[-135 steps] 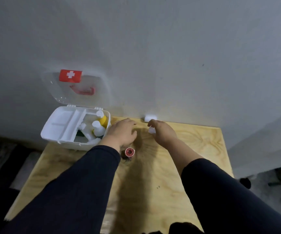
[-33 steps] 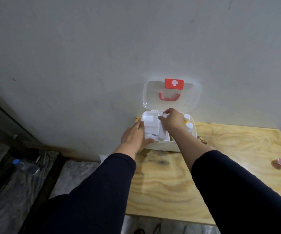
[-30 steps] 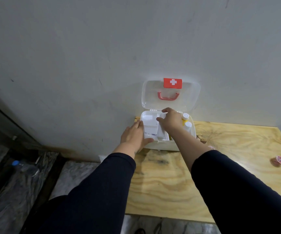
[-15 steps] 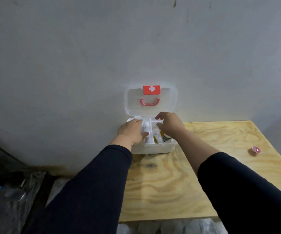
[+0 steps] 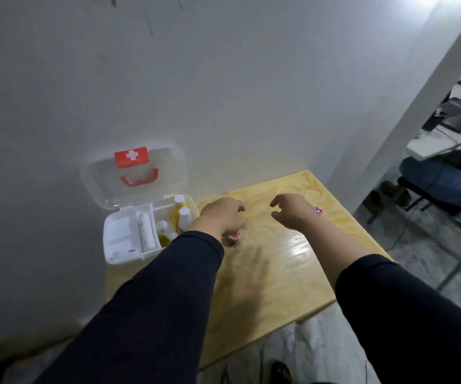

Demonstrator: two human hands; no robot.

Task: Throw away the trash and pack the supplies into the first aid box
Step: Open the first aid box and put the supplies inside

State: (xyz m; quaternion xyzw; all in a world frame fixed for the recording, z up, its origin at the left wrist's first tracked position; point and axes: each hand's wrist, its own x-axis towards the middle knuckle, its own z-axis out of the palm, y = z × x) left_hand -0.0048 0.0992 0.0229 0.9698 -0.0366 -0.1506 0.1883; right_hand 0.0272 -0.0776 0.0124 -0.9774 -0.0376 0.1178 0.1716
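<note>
The white first aid box (image 5: 124, 249) stands open at the left end of the wooden table (image 5: 273, 275), its clear lid (image 5: 165, 173) leaning back against the wall. Small white and yellow bottles (image 5: 182, 213) and a white roll (image 5: 144, 231) lie in its compartments. My left hand (image 5: 221, 214) hovers over the table just right of the box, fingers loosely curled, nothing seen in it. A small pink-red roll (image 5: 234, 236) lies on the table under that wrist. My right hand (image 5: 290, 210) is open with fingers apart; a second small pink-red item (image 5: 318, 210) sits just behind it.
The grey wall (image 5: 223, 92) runs along the table's far side. A white pillar (image 5: 417, 112) stands beyond the right end. Farther right, a seated person's legs (image 5: 445, 178) and a desk with a laptop (image 5: 456, 115). Table edges drop to the floor.
Both hands have come out of the first aid box and moved right over the bare table. The white item my right hand put in the box stays there. The view has swung right.
</note>
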